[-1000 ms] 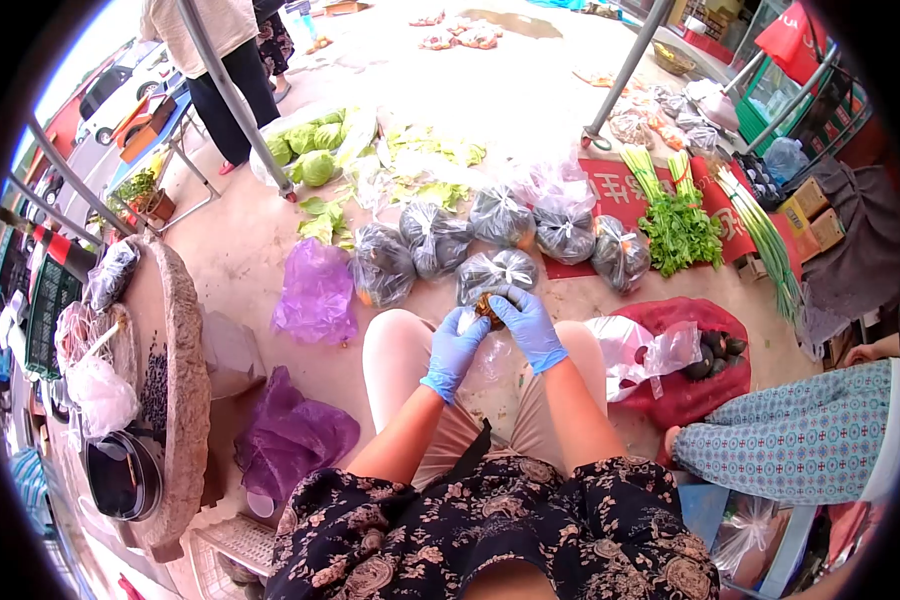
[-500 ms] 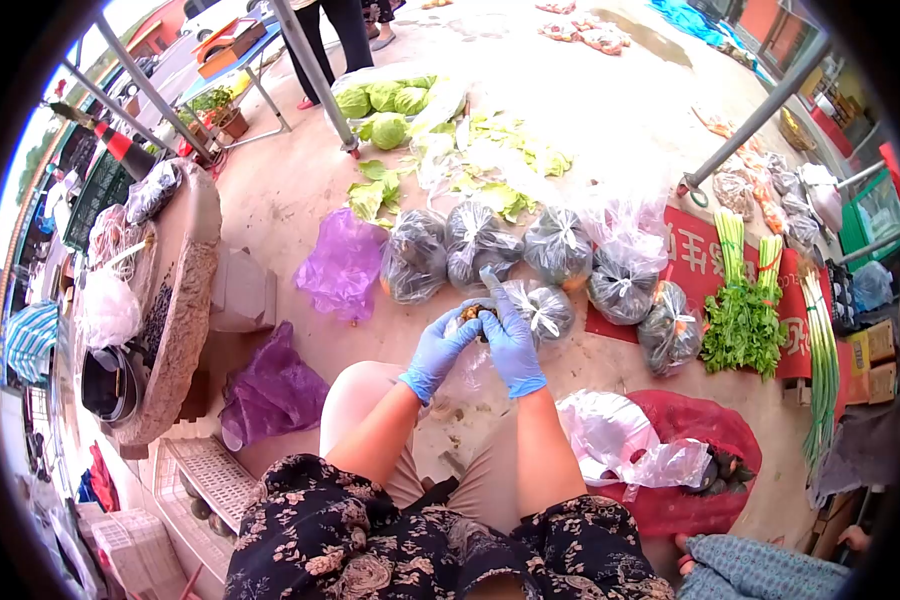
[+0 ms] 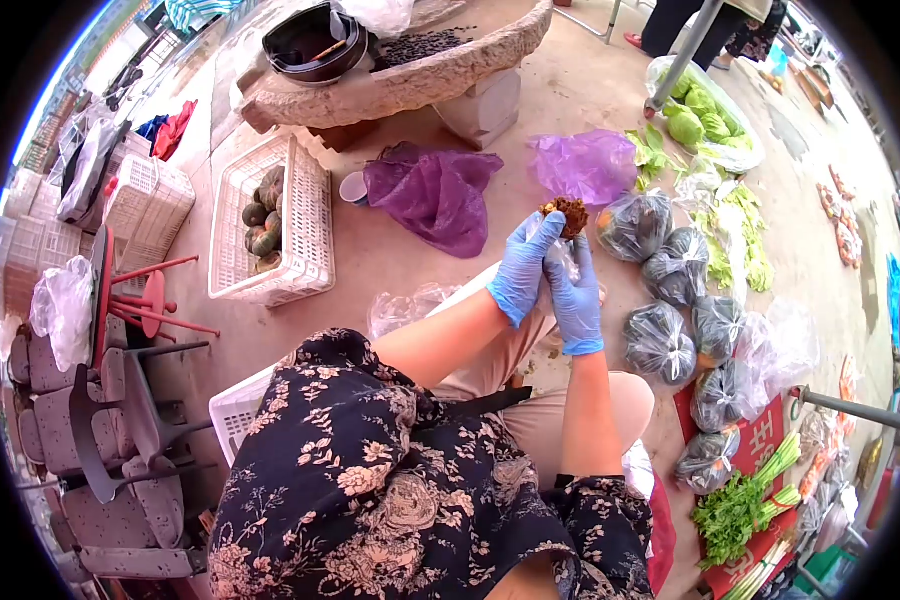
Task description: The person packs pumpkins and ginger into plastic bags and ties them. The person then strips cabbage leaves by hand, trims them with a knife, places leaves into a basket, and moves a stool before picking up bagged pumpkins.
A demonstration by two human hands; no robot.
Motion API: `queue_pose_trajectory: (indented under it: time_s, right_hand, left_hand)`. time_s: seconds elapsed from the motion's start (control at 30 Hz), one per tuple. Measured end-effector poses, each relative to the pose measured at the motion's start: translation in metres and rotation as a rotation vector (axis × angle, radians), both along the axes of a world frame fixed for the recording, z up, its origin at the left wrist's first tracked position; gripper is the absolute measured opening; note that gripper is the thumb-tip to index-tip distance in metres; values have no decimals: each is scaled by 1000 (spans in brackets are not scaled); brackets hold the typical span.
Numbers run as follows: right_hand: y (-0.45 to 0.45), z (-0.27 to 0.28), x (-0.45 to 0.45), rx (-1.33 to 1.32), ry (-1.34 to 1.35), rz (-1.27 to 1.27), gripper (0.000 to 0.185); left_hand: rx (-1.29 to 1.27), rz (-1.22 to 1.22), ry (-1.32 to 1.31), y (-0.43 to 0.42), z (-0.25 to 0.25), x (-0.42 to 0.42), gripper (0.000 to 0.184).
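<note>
White plastic crate (image 3: 310, 235) held squashes (image 3: 266, 238); purple mesh sack (image 3: 435, 195) lay near it. Black basin (image 3: 312, 66) sat on rough stone slab (image 3: 450, 85). Celery (image 3: 727, 518) lay on red banner (image 3: 766, 430).

The blue gloves (image 3: 577, 305) look smooth on my feed, the brown lump (image 3: 569, 214) rough; I see a coarse stone slab (image 3: 460, 70) far left, a matt plastic crate (image 3: 313, 235) left, glossy plastic bags (image 3: 660, 346) right.
</note>
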State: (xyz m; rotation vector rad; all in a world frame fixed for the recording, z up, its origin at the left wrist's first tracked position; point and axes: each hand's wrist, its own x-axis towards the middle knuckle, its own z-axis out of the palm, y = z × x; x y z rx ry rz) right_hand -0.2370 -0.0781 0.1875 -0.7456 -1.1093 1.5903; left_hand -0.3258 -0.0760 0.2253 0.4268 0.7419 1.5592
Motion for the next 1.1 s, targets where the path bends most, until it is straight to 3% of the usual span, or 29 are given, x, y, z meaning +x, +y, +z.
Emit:
queue_pose_trajectory:
  time_s: [0.03,0.17,0.3,0.37,0.53,0.6,0.67,0.73,0.8,0.87,0.93,1.0,1.07,1.1]
  right_hand:
    - [-4,13,-16,66,-134,-47,56]
    - [-13,54,-78,349,-625,-49,33]
    - [-20,49,-161,51,-298,216,27]
    - [-24,42,-205,-189,-104,290,25]
    - [-35,-27,-302,-549,85,553,25]
    - [-47,-14,-321,-816,228,677,25]
    - [-53,-33,-338,-902,265,695,26]
    - [-49,-43,-349,-958,273,727,26]
    - [-49,-52,-356,-1005,266,764,26]
    - [-49,-55,-359,-1015,251,747,26]
    - [-43,-52,-364,-1000,222,705,26]
    - [-38,-63,-366,-948,229,664,27]
    - [-31,-69,-359,-894,191,654,27]
    - [-25,-83,-355,-826,152,706,29]
  left_hand:
    - [77,-118,-69,-2,-16,-26,20]
    - [85,130,-183,-25,0,-95,21]
    - [109,226,-370,-58,1,-191,21]
    - [86,420,-356,-80,17,-228,32]
    - [-209,799,-384,-130,-44,-324,35]
    - [-229,812,-344,-155,-61,-360,33]
    - [-252,836,-304,-169,-71,-397,33]
    - [-303,828,-259,-170,-88,-450,36]
    - [-202,854,-295,-162,-81,-489,58]
    - [-320,661,-444,-161,-72,-512,106]
    - [-532,674,-427,-153,-75,-500,104]
    - [-492,442,-208,-149,-96,-476,98]
    - [-533,323,49,-143,-93,-427,86]
    - [-437,227,146,-141,-87,-404,84]
